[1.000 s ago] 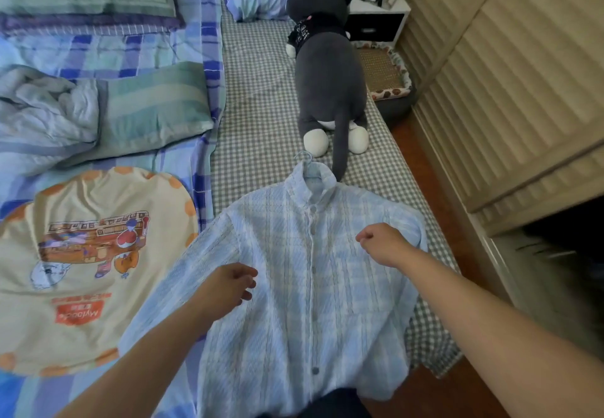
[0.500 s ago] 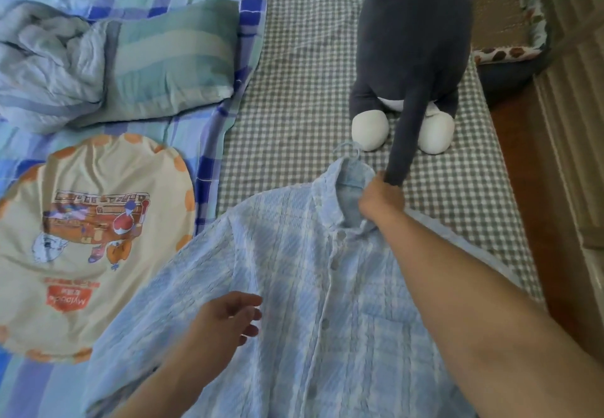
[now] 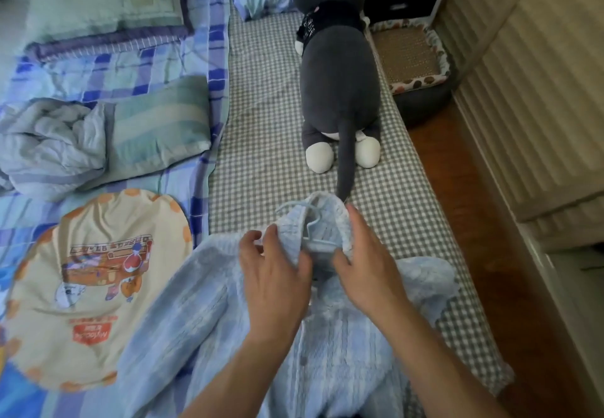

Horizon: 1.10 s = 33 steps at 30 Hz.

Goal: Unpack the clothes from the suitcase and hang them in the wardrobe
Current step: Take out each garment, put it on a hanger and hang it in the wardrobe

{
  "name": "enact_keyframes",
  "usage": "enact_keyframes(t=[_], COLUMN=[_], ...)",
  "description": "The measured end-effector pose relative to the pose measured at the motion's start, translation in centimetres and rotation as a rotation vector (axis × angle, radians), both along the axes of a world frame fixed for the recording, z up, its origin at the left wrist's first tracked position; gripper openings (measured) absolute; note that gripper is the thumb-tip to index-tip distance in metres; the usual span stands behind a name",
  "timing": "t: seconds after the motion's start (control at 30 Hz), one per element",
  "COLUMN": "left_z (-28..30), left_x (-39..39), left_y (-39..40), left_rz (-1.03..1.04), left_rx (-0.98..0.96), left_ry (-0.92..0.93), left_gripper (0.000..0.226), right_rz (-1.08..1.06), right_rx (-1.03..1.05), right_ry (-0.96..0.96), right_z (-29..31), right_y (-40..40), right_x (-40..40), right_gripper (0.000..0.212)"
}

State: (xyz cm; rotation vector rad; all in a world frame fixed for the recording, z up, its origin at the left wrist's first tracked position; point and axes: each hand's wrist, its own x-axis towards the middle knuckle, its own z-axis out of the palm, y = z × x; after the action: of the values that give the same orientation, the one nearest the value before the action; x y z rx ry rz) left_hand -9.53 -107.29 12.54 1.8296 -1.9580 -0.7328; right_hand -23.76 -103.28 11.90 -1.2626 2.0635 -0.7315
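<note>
Now both hands, L [image 3: 274, 274] & R [image 3: 366, 267], pinching shirt [image 3: 212, 319] collar round hanger [image 3: 315, 221], near bed edge [image 3: 434, 195].

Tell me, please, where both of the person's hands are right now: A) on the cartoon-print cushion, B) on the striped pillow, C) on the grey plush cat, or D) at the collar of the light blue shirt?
D: the left hand and the right hand both grip the collar of the light blue shirt, spreading it around the hanger inside.
</note>
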Motion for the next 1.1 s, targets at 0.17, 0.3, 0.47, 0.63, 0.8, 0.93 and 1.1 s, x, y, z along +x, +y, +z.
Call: enact_keyframes(t=[0.17, 0.3, 0.47, 0.63, 0.8, 0.93, 1.1], left_z=[2.5, 4.8, 4.6, 4.8, 5.7, 5.9, 6.8], left_x=[5.1, 10.7, 12.4, 10.6, 11.4, 12.6, 9.9], left_y=[-1.6, -1.8, 1.6, 5.1, 6.0, 6.5, 6.4], left_rz=[0.067, 0.221, 0.037, 0.244, 0.360, 0.081, -0.169], left_rx=[0.219, 1.018, 1.024, 0.740, 1.013, 0.891, 0.128], left_ry=[0.252, 1.107, 0.913, 0.594, 1.400, 1.156, 0.256], left_gripper=[0.023, 0.026, 0.027, 0.010, 0.038, 0.040, 0.030], right_rz=[-0.045, -0.087, -0.224, -0.268, -0.304, -0.278, -0.187], right_rx=[0.036, 0.092, 0.076, 0.160, 0.115, 0.084, -0.019], right_ry=[-0.111, -0.337, -0.337, -0.309, -0.270, -0.228, -0.243], right_z=[1.7, 2.6, 4.1, 4.4, 4.9, 4.8, 3.8], right_y=[3.2, 6.1, 6.2, 5.6, 5.7, 5.9, 6.9], right_x=[1.0, -0.2, -0.5, 0.5, 0.8, 0.5, 1.8], right_gripper=[0.072, 0.060, 0.044, 0.018, 0.028, 0.030, 0.033])
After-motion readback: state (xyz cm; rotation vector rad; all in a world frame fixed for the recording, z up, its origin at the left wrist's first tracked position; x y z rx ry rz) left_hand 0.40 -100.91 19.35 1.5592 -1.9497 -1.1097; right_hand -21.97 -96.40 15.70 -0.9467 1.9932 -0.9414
